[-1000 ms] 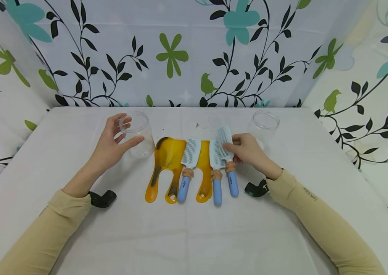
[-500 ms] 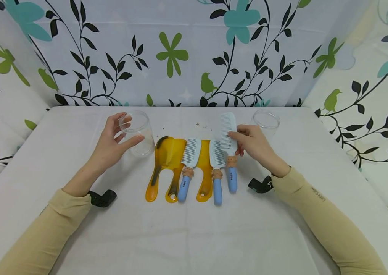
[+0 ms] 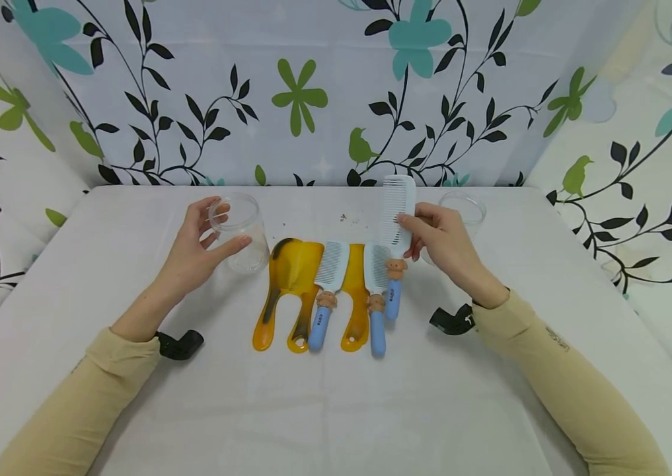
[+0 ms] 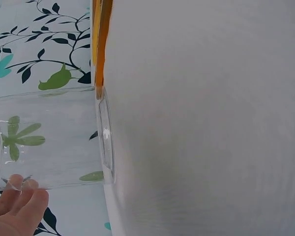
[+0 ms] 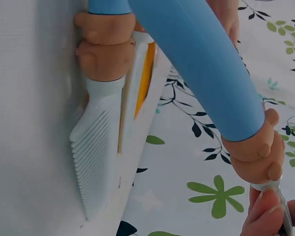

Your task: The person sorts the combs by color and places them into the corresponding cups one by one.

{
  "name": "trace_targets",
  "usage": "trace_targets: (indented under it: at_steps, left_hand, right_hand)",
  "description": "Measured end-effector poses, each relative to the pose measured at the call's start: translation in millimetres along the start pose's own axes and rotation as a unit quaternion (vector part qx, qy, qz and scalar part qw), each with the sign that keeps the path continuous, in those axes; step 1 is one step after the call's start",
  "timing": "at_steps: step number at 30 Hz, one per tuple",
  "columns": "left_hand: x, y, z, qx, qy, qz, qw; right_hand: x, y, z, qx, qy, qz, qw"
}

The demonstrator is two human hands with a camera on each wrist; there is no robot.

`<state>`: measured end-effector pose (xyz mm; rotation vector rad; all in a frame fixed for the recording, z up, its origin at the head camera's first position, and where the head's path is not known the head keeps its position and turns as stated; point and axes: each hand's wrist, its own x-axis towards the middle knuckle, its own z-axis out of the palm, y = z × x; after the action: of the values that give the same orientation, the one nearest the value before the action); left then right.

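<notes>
My right hand (image 3: 445, 244) pinches a pale blue comb (image 3: 396, 205) by its toothed head, raised above the table. This comb has a blue handle and a brown bear-shaped collar; in the right wrist view its handle (image 5: 201, 64) slants across the frame. My left hand (image 3: 193, 258) holds a clear plastic jar (image 3: 252, 248), thumb in front and fingers behind the rim. The jar stands upright on the table. Between my hands lie two matching blue-handled combs (image 3: 332, 268) and several amber combs (image 3: 300, 264), the leftmost ones overlapping.
A second clear jar (image 3: 471, 206) stands at the back right, partly hidden behind my right hand. Small dark specks (image 3: 343, 217) lie on the white table (image 3: 324, 410) near its back edge. Patterned curtains (image 3: 312, 152) hang behind and on both sides.
My right hand has lifted the pale blue comb off the right end of the row, raising it up and back. The left hand and its jar have stayed put.
</notes>
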<state>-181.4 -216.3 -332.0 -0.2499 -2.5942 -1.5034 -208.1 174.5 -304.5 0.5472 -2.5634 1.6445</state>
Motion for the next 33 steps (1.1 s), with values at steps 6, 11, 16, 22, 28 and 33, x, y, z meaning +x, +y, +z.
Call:
trace_targets:
  at_steps: [6, 11, 16, 22, 28, 33]
  left_hand:
    - [-0.2, -0.8, 0.3, 0.006, 0.003, -0.002, 1.0000]
    - [-0.6, -1.9, -0.2, 0.003, 0.000, 0.003, 1.0000]
    - [0.1, -1.6, 0.2, 0.002, -0.005, 0.009, 0.9999]
    - [0.1, -1.0, 0.4, -0.001, -0.009, 0.007, 0.9999]
    - [0.6, -1.8, 0.6, -0.002, -0.010, 0.011, 0.9999]
    - [0.5, -2.2, 0.3, -0.002, -0.010, 0.012, 0.9999]
  right_hand:
    - [12.8, -14, 11, 0.005, -0.004, -0.033, 0.9994]
    - [22.0, -27, 25, 0.025, -0.006, -0.051, 0.9984]
    - [29.7, -36, 38, 0.065, -0.007, -0.055, 0.9963]
    - [37.6, -48, 50, 0.110, -0.008, -0.061, 0.9920]
    - [42.7, -56, 60, 0.149, -0.003, -0.065, 0.9866]
    - [45.9, -61, 68, 0.188, 0.003, -0.068, 0.9799]
